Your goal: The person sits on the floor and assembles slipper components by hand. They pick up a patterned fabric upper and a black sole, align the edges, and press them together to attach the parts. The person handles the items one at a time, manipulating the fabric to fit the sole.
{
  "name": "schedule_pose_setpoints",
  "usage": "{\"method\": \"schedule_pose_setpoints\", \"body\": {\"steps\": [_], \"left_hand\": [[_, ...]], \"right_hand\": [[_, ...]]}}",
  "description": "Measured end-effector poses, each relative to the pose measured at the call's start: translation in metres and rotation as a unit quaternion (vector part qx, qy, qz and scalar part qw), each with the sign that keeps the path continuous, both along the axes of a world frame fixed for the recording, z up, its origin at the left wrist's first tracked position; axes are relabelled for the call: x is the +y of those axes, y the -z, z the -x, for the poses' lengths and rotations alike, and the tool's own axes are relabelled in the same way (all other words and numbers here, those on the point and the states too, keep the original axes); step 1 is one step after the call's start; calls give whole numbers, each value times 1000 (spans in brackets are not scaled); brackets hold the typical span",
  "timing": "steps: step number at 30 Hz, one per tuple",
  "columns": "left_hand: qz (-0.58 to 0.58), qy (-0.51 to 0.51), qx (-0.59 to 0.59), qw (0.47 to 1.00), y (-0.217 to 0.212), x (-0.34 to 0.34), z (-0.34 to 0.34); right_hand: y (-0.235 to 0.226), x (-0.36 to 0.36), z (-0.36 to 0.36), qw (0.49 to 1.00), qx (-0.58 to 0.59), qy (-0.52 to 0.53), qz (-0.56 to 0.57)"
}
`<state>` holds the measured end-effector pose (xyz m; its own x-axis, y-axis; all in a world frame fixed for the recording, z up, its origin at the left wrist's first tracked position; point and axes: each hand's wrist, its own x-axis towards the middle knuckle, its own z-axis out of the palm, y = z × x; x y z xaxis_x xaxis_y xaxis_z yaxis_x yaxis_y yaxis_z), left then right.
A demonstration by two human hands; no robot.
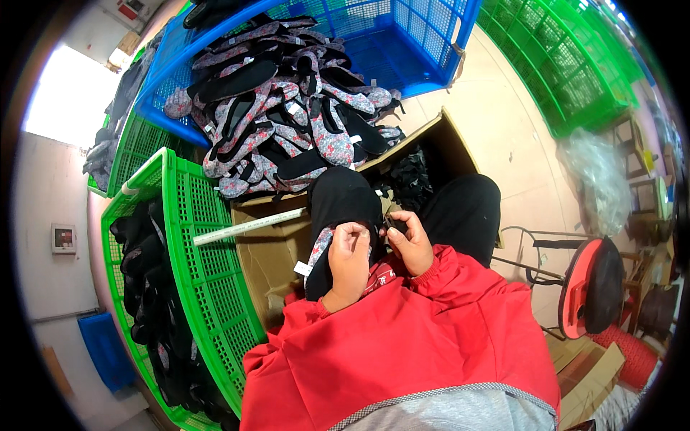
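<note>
My left hand (348, 262) is closed over a floral fabric slipper (319, 246) resting on my left thigh; a white tag hangs from its edge. Most of that slipper is hidden under the hand. Close beside it, my right hand (412, 246) pinches a small dark piece, too covered by the fingers to name. Both hands are just above my lap, fingertips a short way apart. Past my knees lies a large heap of grey, red and black floral slippers (334, 144), several with white tags, spilling from a blue plastic crate (413, 50).
Between my knees an open cardboard box (460, 140) holds black scraps (410, 176). A white rod (248, 226) spans from a green crate (208, 280) of dark slippers (147, 280) to my left knee. At right are another green crate (560, 68) and a red-and-black stool (593, 287).
</note>
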<state>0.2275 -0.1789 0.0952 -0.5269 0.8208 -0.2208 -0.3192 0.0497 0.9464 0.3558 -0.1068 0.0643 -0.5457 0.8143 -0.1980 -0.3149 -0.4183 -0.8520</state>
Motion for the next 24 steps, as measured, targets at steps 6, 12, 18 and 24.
{"method": "schedule_pose_setpoints", "body": {"steps": [6, 12, 18, 24], "left_hand": [[-10, -17, 445, 895, -35, 7, 7], [18, 24, 606, 795, -47, 16, 17], [-20, 10, 642, 766, -48, 19, 22], [-61, 28, 670, 739, -58, 23, 33]], "right_hand": [[-4, 0, 0, 1000, 28, -8, 0], [-3, 0, -1, 999, 36, -16, -12], [-11, -2, -2, 997, 5, -28, -69], [-13, -7, -6, 994, 3, -66, -82]]}}
